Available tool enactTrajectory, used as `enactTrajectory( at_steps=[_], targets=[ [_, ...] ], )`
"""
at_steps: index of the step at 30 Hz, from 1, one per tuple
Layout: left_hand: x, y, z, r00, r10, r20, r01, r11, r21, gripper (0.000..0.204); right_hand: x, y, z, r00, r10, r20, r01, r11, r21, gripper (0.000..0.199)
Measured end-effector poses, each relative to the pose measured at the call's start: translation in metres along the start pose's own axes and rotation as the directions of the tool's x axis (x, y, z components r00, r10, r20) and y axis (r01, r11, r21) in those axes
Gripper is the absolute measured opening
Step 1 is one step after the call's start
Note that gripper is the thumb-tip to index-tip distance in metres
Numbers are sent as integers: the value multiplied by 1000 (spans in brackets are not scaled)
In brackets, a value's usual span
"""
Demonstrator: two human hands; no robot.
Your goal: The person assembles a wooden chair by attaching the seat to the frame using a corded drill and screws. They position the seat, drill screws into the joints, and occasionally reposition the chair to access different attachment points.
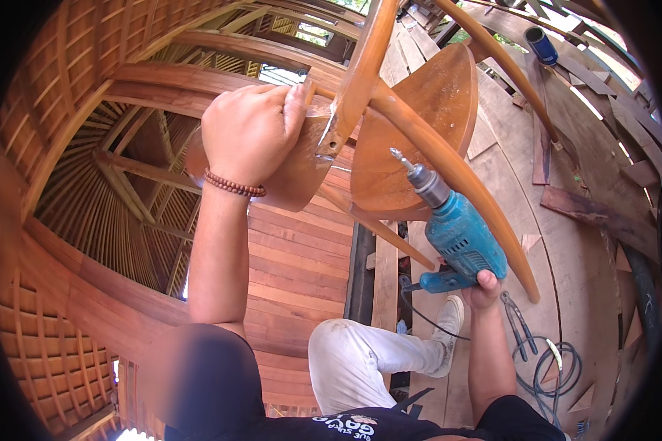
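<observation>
My left hand [244,128], with a beaded bracelet at the wrist, is closed on a curved brown wooden chair panel [296,175]. Beside it, the end of a chair leg [333,141] shows a small drilled hole. My right hand [484,289] grips a teal power drill [463,239] by its handle. A bit [400,156] sits in the drill's chuck and points up and left, toward the leg end but apart from it. Behind the drill is a rounded wooden chair seat [419,117], with a long curved chair leg [449,165] running past it.
Pincers [521,323] lie on the plywood floor [566,242] at the right, near a coiled cable [559,375]. A blue can [541,45] stands at the far right among wood offcuts [603,220]. Left of the dark gap is a reddish plank surface [294,257].
</observation>
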State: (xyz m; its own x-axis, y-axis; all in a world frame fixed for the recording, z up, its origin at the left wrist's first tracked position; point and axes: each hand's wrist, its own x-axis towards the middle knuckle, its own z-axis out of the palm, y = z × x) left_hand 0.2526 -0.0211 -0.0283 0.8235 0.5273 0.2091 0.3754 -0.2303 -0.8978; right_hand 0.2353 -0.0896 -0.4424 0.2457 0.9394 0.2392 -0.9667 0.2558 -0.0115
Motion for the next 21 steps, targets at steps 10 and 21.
enactTrajectory(
  at_steps=[10,21],
  targets=[
    [-4,-11,7,983,108,-146,-108,994,7,41,-2,-11,7,1000,17,7,-17,999,-33,79],
    [-7,-13,11,982,103,-160,-98,995,35,37,-1,-10,16,999,7,-39,-7,1000,4,73]
  ],
)
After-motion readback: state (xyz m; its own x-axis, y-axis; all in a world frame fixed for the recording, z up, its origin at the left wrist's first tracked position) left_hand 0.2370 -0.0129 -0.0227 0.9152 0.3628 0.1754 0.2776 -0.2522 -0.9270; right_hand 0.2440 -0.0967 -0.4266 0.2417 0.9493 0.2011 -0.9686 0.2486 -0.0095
